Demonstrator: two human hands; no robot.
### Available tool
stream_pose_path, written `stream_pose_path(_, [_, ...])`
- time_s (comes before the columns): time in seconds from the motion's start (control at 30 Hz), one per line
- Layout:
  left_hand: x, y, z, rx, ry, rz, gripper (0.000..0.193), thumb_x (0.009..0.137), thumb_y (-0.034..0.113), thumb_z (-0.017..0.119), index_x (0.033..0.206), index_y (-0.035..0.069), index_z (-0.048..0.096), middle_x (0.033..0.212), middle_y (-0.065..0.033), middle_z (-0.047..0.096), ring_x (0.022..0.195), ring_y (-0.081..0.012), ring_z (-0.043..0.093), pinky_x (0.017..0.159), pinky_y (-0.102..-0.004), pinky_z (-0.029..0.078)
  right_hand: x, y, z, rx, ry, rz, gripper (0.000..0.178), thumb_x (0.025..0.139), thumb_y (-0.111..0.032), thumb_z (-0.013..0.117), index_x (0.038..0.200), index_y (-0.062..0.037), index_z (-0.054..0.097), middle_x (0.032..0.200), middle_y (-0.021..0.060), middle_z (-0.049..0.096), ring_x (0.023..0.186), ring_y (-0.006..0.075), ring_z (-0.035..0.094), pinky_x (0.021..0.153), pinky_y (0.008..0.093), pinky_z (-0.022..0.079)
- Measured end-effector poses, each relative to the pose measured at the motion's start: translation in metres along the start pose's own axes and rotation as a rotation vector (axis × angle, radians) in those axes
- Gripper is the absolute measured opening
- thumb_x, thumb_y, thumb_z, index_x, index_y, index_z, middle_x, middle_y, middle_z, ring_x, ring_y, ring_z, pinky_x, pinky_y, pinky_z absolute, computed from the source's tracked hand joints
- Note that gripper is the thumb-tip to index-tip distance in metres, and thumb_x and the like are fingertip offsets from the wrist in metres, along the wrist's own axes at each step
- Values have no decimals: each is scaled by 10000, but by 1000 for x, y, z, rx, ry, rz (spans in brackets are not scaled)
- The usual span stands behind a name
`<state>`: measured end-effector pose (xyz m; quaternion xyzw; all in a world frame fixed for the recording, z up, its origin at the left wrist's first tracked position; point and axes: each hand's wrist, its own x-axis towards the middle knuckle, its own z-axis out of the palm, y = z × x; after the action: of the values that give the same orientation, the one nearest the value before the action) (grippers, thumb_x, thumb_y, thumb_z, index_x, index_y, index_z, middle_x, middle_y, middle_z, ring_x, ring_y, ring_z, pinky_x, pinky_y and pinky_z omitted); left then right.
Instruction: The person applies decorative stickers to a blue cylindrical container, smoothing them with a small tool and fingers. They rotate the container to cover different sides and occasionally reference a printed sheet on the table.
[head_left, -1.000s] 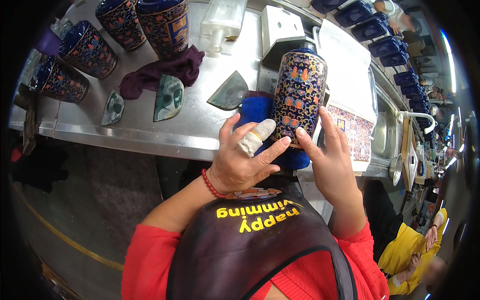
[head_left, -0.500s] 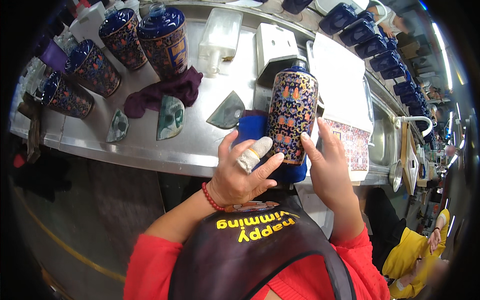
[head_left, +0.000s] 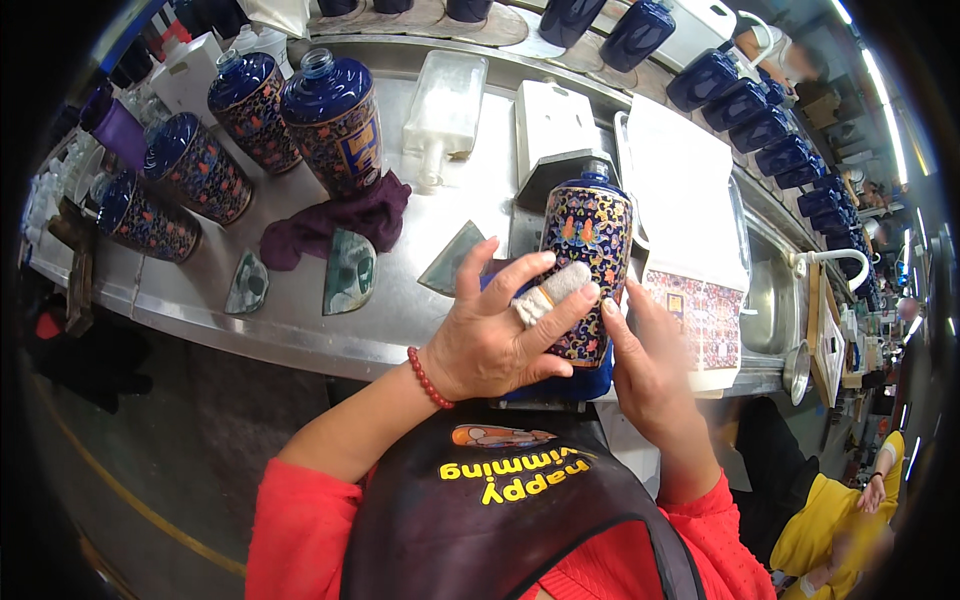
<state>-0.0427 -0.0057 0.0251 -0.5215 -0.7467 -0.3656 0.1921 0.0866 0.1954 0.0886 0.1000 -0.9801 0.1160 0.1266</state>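
Dark blue bottle (head_left: 592, 228), glossy-shouldered, florally patterned

The left hand (head_left: 485, 340) hides part of a floral-patterned blue bottle (head_left: 590, 215); the right hand (head_left: 648, 372) is partly blurred, and plain blue bottles (head_left: 568, 22) are cut off by the top edge.

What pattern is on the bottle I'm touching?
Colourful floral scrollwork on dark blue; head view shows the bottle best.

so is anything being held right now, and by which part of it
The patterned blue bottle, by its lower body: left hand across its front, right hand against its right side. Whether they grip or merely steady it is unclear.
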Motion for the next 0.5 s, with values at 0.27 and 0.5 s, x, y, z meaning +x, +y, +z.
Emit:
stream_pose_path(0.27, [3,-6,12,-127,87,-268,707,1031,618,426,1445,69,592,1366,-146,623,1291,-343,463,1155,-568,260,16,5,-6,-44,16,10,677,770,117,608,1415,-89,599,1477,293,465,1208,453,549,1030,528,457])
stream_pose_path(0.5, [-4,1,16,-103,68,-284,717,1039,615,425,1439,48,604,1354,-202,627,1267,-395,458,1178,-537,258,38,6,-11,-187,-106,26,702,793,60,595,1453,-179,592,1530,196,429,1286,402,493,1032,499,435])
